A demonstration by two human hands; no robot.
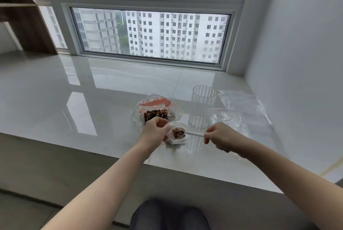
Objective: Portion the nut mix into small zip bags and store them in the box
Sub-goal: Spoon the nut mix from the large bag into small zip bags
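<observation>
Glossy sill [92, 88] by window: left hand [155, 131] pinches small bag [177, 135] open w/ fingers curled on its rim, right hand [220, 136] grips spoon [194, 133], its nuts [178, 133] at the bag mouth. Risk: bag is limp, so mouth could fold or spoon tilt, and nuts skid over the slick sill. Big nut bag [156, 110] sits just behind and clear box [202, 107] near, so a bump could tip either.

Spoon [194, 133] bowl buried in nuts, left hand [155, 131] fingertips hidden behind small bag [177, 133]

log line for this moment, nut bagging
step: filling small zip bag | left hand: holds bag | right hand: spoon over bag | clear box: empty
</observation>
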